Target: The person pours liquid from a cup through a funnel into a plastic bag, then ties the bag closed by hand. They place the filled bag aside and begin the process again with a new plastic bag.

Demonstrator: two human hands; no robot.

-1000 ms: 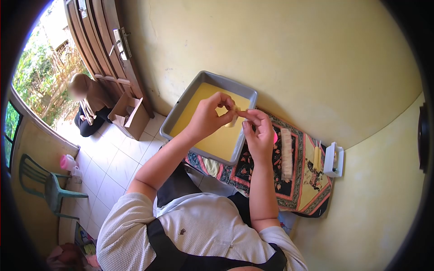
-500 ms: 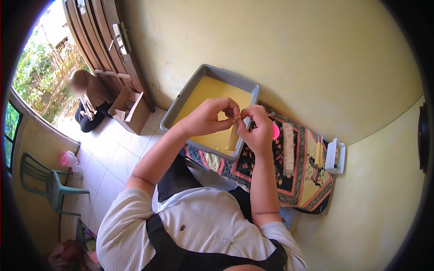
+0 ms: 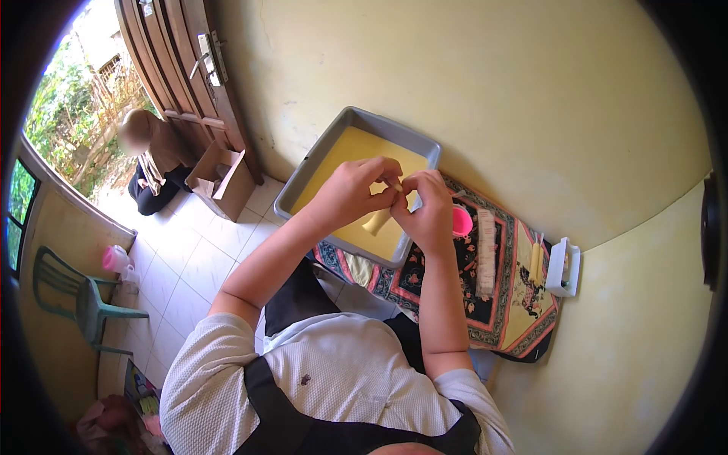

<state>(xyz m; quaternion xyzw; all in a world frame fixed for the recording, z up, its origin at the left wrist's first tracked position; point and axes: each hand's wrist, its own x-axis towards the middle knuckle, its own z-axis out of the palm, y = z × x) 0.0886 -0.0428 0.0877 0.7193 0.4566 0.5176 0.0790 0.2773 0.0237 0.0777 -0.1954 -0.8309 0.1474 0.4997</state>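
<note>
We look down from head height at two bare hands working above a grey tray (image 3: 307, 168) partly filled with something flat and yellow. The left hand (image 3: 356, 188) arches in, its thumb and fingers pinched together; the right hand (image 3: 428, 216) meets it, also pinching, so the fingertips almost touch. Between them is what looks like the narrow top of a pale yellowish tube (image 3: 376, 222), whose wider end hangs over the tray. Skin hides the join, so we cannot tell exactly how each finger grips. Held there, probably, the tube would shed any spill back into the tray, and two pinches give finer control of a small end.

The tray sits at the wall end of a counter draped in patterned cloth (image 3: 523, 334), directly in front of the body, likely to spare reaching. Beside the right forearm, apparently kept close for easy picking, are a round pink container (image 3: 462, 221) and a long pale strip (image 3: 487, 254). Farther along lie slim yellow sticks (image 3: 535, 262), next to a white box (image 3: 563, 265) at the counter's far edge. By the open door (image 3: 182, 83), another person (image 3: 163, 152) sits on the floor beside a cardboard box (image 3: 231, 193).
</note>
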